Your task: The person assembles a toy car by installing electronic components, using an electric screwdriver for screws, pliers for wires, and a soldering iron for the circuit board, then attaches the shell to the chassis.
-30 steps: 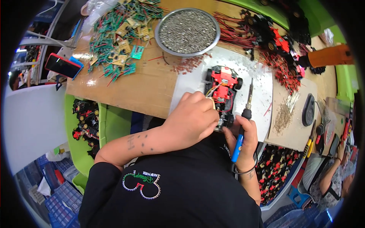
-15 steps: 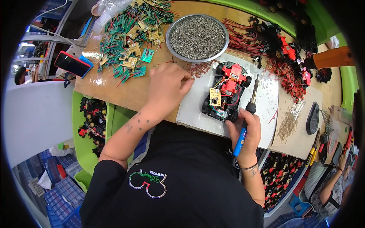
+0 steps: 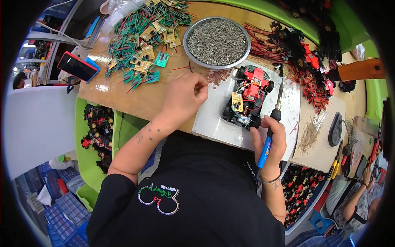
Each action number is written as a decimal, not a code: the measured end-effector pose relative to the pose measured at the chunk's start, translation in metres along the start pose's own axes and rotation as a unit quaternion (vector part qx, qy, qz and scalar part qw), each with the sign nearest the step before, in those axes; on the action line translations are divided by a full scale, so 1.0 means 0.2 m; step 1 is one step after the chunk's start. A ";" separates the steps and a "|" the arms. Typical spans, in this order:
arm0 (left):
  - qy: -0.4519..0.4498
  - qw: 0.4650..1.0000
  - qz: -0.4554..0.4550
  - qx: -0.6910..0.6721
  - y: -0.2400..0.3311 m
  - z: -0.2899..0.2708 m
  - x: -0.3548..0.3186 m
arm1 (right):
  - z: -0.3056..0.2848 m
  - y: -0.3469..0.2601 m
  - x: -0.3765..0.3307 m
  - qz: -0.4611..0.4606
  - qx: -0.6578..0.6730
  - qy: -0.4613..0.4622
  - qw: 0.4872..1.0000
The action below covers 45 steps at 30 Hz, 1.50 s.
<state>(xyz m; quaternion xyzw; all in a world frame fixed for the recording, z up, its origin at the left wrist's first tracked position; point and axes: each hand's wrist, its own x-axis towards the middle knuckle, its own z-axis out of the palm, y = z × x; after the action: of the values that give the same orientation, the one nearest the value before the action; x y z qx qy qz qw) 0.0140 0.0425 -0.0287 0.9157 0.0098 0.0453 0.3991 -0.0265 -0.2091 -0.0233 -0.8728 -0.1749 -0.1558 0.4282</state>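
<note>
My right hand (image 3: pixel 271 142) grips a soldering iron (image 3: pixel 267 151) by its blue handle; the metal tip points away from me. Its thumb and a fingertip are at the near end of a toy car chassis (image 3: pixel 254 81), black and red, lying on a white board (image 3: pixel 210 123). A small yellow circuit board (image 3: pixel 237 102) with thin wires rests on the chassis. My left hand (image 3: pixel 183 96) hovers left of the car, fingers curled and thumb pressed to them; whatever they hold is hidden. Just beyond it lie small reddish-brown bits (image 3: pixel 218 77).
A metal bowl of screws (image 3: pixel 247 49) stands behind the car. Green and yellow circuit boards (image 3: pixel 140 45) are heaped far left. Red wires (image 3: pixel 263 43) and more car chassis (image 3: pixel 308 57) lie far right. Green bins (image 3: pixel 92 160) hold chassis at left. Another person's arm (image 3: pixel 356 201) shows at right.
My left hand has drawn back slightly from the reddish-brown bits, its fingers curling tighter. My right hand keeps the soldering iron, which sits slightly farther right. The whole view has shifted a little.
</note>
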 end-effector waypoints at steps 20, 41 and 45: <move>-0.039 0.969 0.240 -0.033 0.40 0.07 -0.13 | -0.03 -0.11 0.05 0.011 0.133 0.043 0.990; -0.002 0.980 0.199 0.029 0.28 0.18 -0.18 | -0.28 -0.11 -0.22 0.082 0.088 0.007 0.993; 0.004 0.979 0.202 0.034 0.28 0.18 -0.18 | -0.28 -0.11 -0.22 0.088 0.094 0.005 0.992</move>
<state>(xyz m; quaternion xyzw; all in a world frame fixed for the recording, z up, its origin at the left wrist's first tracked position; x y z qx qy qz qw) -0.0200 -0.0244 -0.0152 0.9116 -0.1718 0.1283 0.3508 -0.0825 -0.2485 0.0060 -0.8398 -0.1092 -0.1042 0.5215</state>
